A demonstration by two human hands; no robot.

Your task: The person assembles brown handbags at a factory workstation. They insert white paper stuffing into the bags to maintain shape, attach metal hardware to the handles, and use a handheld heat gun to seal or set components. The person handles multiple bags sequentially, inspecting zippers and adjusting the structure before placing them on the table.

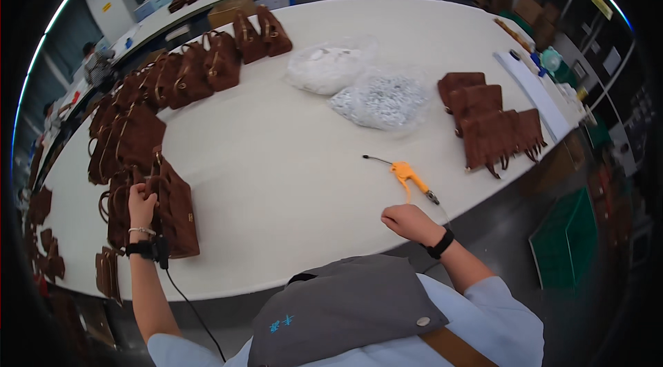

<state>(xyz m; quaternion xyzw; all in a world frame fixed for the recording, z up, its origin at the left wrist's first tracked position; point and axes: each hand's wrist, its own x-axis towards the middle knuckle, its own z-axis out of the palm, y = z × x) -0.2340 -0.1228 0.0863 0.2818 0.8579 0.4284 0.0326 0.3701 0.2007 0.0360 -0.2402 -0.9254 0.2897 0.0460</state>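
At a long white desk (290, 180), a worker's left hand (141, 203) reaches to the near end of a row of brown suede handbags and closes around the top of the nearest handbag (176, 211), which stands upright at the near left of the desk. The bag lies directly under and just right of that hand, its long axis running from near to far along the row; the left hand is plainly the nearer one to it. The fingers curl over the bag's upper edge, a closed grip on the top rim or handle, though exactly which part is pinched cannot be told from this angle.

The right hand (409, 222) rests at the near edge of the desk, well apart from the bag, loosely fisted and holding nothing that can be seen. Just beyond it lies an orange air-blow gun (404, 174), its thin nozzle pointing far-left and its hose end trailing toward the hand; hand and gun are near but not touching.

Farther off sit two clear plastic bags of small parts (359, 84) at mid-desk and a stack of flat brown suede panels (487, 125) to the right.
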